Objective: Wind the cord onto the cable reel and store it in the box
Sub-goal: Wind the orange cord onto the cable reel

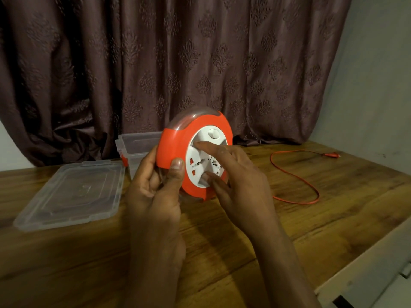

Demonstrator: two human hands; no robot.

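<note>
1. Head view: a round orange plastic cable reel (178, 147) with a white socket face and a clear domed rim is standing on edge, tilted, above a brown wooden table (222, 252), its lower edge at or near the tabletop.
2. The left hand (155, 185) is grasping the reel's orange rim, with the thumb lying on the front edge and the other fingers curling behind it.
3. The right hand (240, 178) is touching the white socket face; its index finger is reaching straight across the upper part of the face and another finger is pressing near the lower edge, with nothing clasped in it.
4. A thin orange cord (295, 176) is lying loose on the table to the right of the reel, looping outward and running back to an orange plug (331, 154) near the far right edge, well apart from the reel.
5. A clear plastic storage box (135, 145) with an orange latch is sitting open behind the reel and left hand, partly hidden by them.
6. Its clear flat plastic lid (71, 194) is lying on the table just beside the box, to the left of the hands.
7. A dark brown patterned curtain (178, 63) is hanging behind the table.
</note>
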